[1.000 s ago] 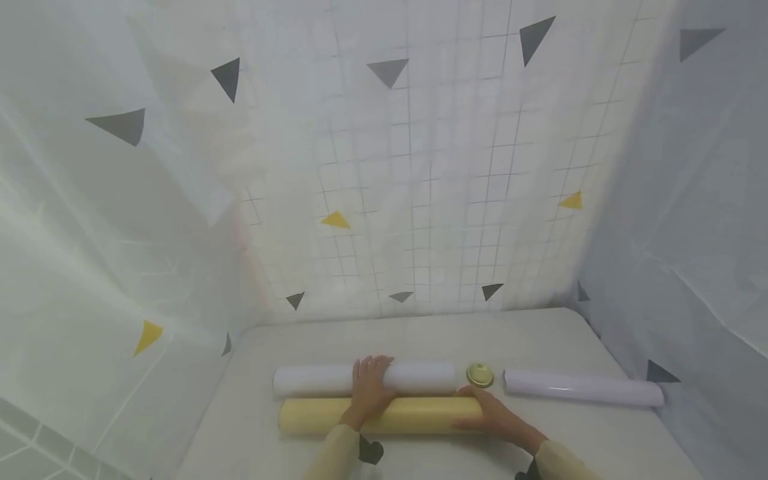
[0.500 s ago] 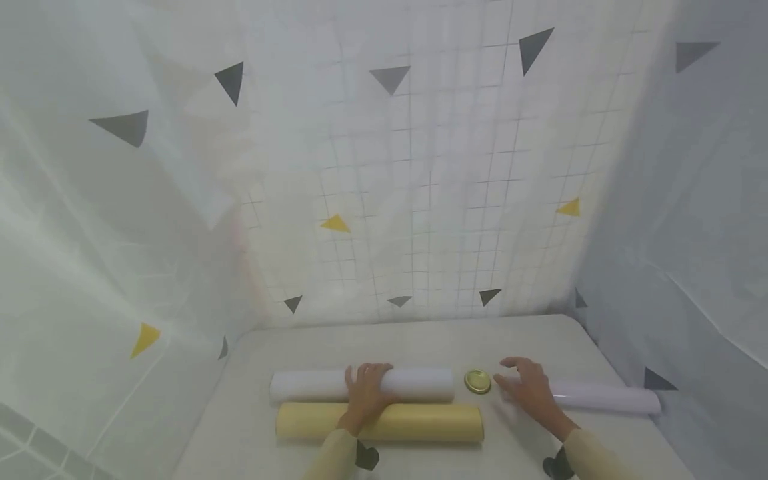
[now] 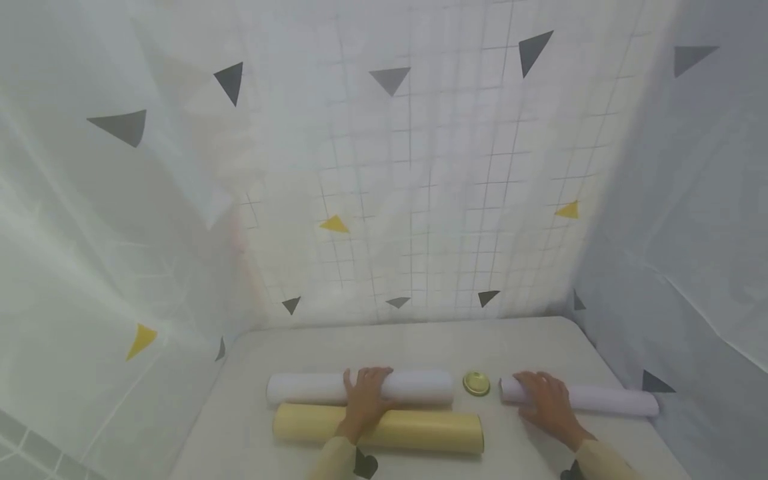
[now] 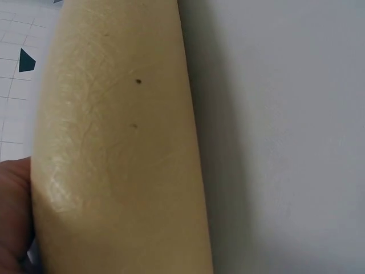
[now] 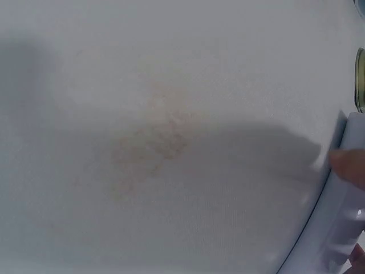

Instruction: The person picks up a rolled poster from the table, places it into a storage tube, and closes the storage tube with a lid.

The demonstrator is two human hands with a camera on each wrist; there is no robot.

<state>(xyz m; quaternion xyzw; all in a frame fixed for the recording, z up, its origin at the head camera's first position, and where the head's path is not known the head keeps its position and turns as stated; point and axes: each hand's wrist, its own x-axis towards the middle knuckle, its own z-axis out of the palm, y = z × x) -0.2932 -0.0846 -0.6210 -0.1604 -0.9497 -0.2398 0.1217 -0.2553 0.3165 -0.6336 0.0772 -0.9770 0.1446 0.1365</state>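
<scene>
Your left hand [image 3: 365, 397] spans the white roll [image 3: 420, 387], fingers bent over its far side and thumb in the gap next to the yellow roll [image 3: 429, 430]; how firmly they press, you can't tell. Your right hand [image 3: 549, 403] grips the lilac roll [image 3: 615, 400] near its left end, thumb on the near side and fingers over the far one. All three rolls lie on their sides on the tabletop [image 3: 414, 343]: the yellow one just in front of the white, the lilac one off to the right, beyond a gold lid [image 3: 477, 383].

Judging by the look, expect the lilac roll to be light and fairly stiff along its length, but its glossy skin may slide under dry fingers, and a hard squeeze could dent it. Take it nearer the middle if you want it balanced. The white and yellow rolls look thicker; the yellow one's finely creased wrap may give better grip. Any of them could roll if nudged.

You'll find no readable brand, label or writing; the yellow roll shows only dark specks [image 4: 138, 81], and any marking on the lid is too small to make out.
</scene>
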